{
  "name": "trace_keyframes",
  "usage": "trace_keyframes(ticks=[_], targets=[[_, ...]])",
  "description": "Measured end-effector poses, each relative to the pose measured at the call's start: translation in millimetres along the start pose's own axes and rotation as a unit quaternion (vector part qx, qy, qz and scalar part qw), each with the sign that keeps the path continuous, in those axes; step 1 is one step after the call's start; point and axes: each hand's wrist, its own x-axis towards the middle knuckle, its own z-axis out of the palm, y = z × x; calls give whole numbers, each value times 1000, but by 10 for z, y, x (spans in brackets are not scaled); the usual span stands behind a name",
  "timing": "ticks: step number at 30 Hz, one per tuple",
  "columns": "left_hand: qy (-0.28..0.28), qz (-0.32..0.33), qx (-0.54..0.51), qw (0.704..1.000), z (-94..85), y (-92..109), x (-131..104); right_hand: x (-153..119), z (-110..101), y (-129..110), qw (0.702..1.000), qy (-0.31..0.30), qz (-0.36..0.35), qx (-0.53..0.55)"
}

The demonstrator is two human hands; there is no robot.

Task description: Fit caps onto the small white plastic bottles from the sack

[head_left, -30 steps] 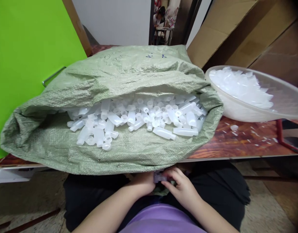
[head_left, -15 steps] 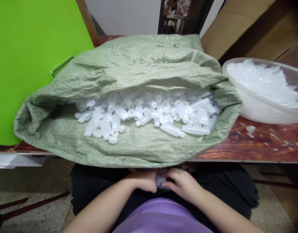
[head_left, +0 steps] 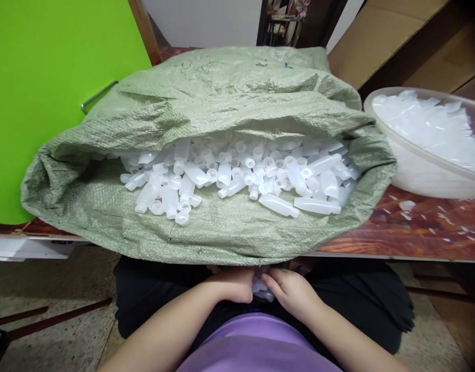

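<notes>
Down in the lap, just under the table edge (head_left: 377, 256), the left hand (head_left: 232, 285) and right hand (head_left: 289, 290) are curled in together, both pinching one small translucent bottle (head_left: 262, 289) between them. Up on the table, an open green woven sack (head_left: 222, 103) spills heaps of the same little bottles (head_left: 237, 173). Just right of it sits a clear bowl (head_left: 423, 170) piled with white bits.
</notes>
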Motion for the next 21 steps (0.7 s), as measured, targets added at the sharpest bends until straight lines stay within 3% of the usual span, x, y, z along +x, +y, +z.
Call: trace_keyframes(ticks=[5,10,15,19,21], targets=[[3,-31,40,999,-6,2,7,24,47,28,997,44,-49,33],[10,-34,49,998,6,-3,9,54,64,45,1000,5,10,-4],[13,-47,49,998,17,-28,25,28,116,70,997,45,-51,20],[15,-39,42,998,27,-10,24,40,128,64,999,34,-3,17],[17,-36,35,999,22,2,18,41,138,84,999,44,-13,23]])
